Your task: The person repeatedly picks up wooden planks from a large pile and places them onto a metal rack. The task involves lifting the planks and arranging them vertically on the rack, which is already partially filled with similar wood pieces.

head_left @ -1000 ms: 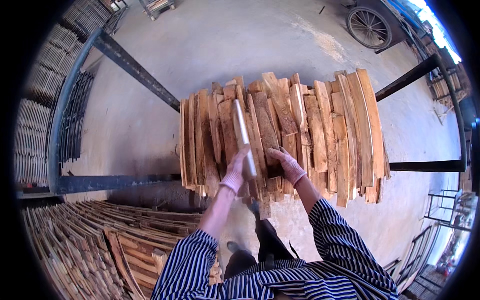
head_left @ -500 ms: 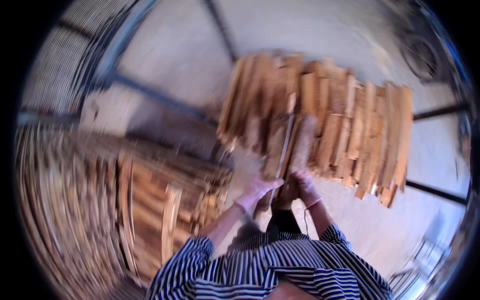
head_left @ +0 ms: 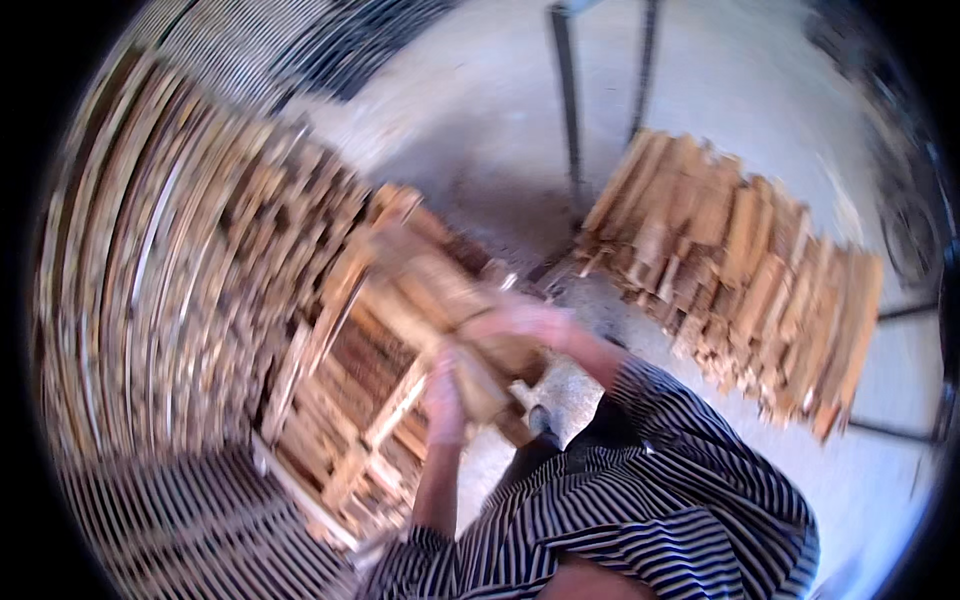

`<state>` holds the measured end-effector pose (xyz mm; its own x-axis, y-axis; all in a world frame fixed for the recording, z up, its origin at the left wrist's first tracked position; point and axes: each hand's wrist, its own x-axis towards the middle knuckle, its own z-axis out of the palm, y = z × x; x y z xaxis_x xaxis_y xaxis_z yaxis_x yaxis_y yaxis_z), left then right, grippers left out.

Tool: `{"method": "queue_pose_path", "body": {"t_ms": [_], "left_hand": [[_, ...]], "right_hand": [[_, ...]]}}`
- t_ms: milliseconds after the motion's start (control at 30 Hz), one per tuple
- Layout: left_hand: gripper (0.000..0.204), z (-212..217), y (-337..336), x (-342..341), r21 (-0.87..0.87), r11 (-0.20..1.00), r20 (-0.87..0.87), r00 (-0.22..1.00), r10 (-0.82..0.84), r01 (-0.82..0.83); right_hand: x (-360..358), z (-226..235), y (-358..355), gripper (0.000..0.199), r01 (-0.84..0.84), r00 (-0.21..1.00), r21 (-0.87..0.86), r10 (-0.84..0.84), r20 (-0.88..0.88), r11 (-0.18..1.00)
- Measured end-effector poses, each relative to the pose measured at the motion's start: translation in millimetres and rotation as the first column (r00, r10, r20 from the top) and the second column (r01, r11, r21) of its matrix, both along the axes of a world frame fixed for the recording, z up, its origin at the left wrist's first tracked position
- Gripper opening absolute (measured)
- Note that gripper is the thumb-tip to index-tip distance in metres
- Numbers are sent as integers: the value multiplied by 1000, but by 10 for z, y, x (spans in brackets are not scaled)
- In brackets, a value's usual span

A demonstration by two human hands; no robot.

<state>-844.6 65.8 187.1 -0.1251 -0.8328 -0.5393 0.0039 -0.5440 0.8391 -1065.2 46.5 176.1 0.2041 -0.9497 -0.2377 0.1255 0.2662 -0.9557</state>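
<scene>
The left hand [head_left: 443,397] and right hand [head_left: 522,318] gripped planks [head_left: 440,284] lying 11-to-5 o'clock; a wood stack [head_left: 362,358] sat at 9, left hand nearer.

Left grip [head_left: 444,398] and right grip [head_left: 522,318] clasp, right forearm [head_left: 592,356] angled leftward.

Floor [head_left: 470,120]: pile of long slats [head_left: 170,260] on the left, board row [head_left: 740,265] on the right. The row lies across a frame [head_left: 570,110], whose bars run out past its far left corner and its right end. Wheel [head_left: 908,240], blurred, beyond the row's far right corner. Thin bars [head_left: 365,45] beyond the pile's far edge. Short-board stack [head_left: 345,395] adjoins the pile's right side. Bundle of boards [head_left: 425,285] over the stack's right edge; contact between them unclear. Left hand [head_left: 443,395] at bundle's left side, right hand [head_left: 520,318] at its right. Shoe [head_left: 541,420] between stack and row.
</scene>
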Motion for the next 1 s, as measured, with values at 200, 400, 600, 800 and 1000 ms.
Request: {"method": "queue_pose_path", "body": {"t_ms": [200, 400, 600, 800, 1000], "left_hand": [[77, -48, -1098, 906, 48, 998, -369, 928, 56, -41], [78, -1039, -1825, 2008, -282, 953, -24, 994, 106, -109], [80, -256, -1202, 552, -693, 690, 662, 565, 493, 209], [77, -793, -201, -1841, -669, 553, 328, 864, -382, 498], [106, -2936, -747, -3909, -314, 612, 244, 685, -687, 726]], "right_hand": [[1120, 623, -865, 105, -135, 948, -6, 127, -291, 991], [1878, -132, -467, 84, -368, 768, -349, 70, -637, 862], [430, -1104, 1164, 78, 355, 892, 110, -301, -337, 928], [-1418, -1532, 2234, 80, 931, 363, 228, -648, -670, 285], [-2844, -1890, 1572, 107, 985, 122, 171, -599, -791, -25]]}}
